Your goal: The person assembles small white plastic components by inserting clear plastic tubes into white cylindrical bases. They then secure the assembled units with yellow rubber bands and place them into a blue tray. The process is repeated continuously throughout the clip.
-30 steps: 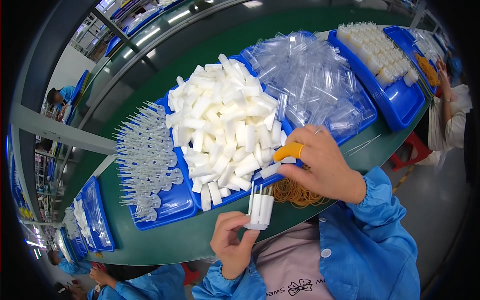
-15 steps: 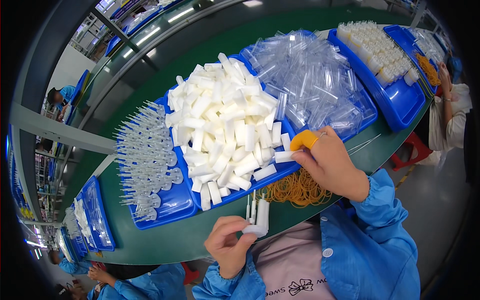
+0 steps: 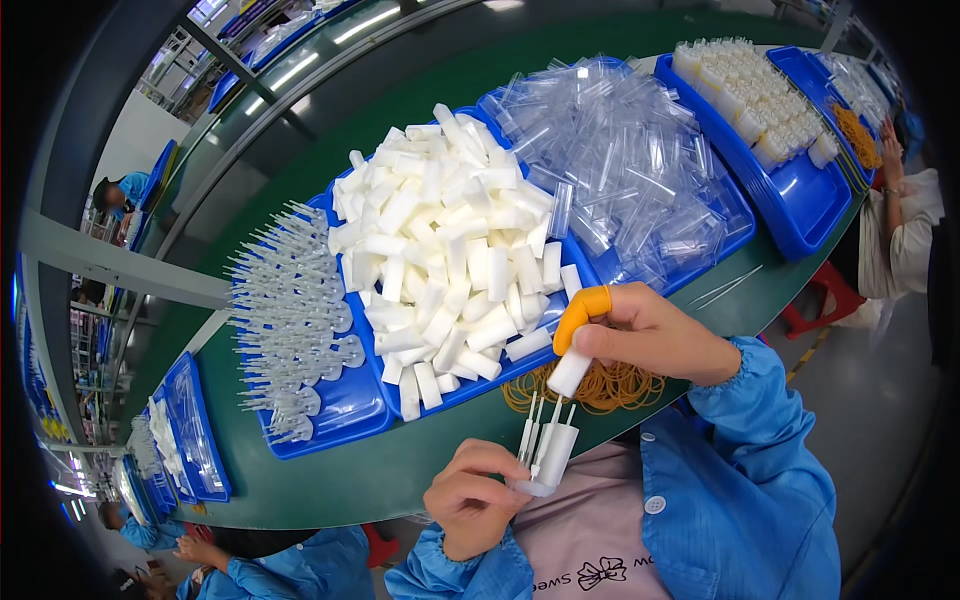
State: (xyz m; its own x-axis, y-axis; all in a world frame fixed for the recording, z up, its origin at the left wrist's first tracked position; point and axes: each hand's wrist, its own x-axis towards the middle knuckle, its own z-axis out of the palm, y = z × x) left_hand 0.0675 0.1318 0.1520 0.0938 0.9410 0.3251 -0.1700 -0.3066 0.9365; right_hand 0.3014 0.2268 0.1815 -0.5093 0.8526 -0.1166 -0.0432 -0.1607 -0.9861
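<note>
My left hand (image 3: 476, 500) pinches a white plastic part with upright pins (image 3: 537, 452) by its round base. One white foam piece (image 3: 556, 455) stands on it at the right side. Just above, my right hand (image 3: 650, 335), an orange cover on its index finger, grips another white foam piece (image 3: 570, 374). The lower end of this piece is at the tip of a pin. Beyond my hands, a blue tray is heaped with white foam pieces (image 3: 440, 250). A pile of tan rubber bands (image 3: 600, 388) lies on the green table behind the right hand.
Pinned white parts (image 3: 290, 310) fill a blue tray on the left. Clear plastic tubes (image 3: 620, 160) are heaped in a tray at the right. Farther right, a blue tray (image 3: 800, 205) holds assembled pieces. Tweezers (image 3: 725, 287) lie near the table edge. Other people sit at both sides.
My right hand has brought its foam piece from the heap's edge down toward me and tilted it upright. My left hand has shifted slightly right with the pinned part.
</note>
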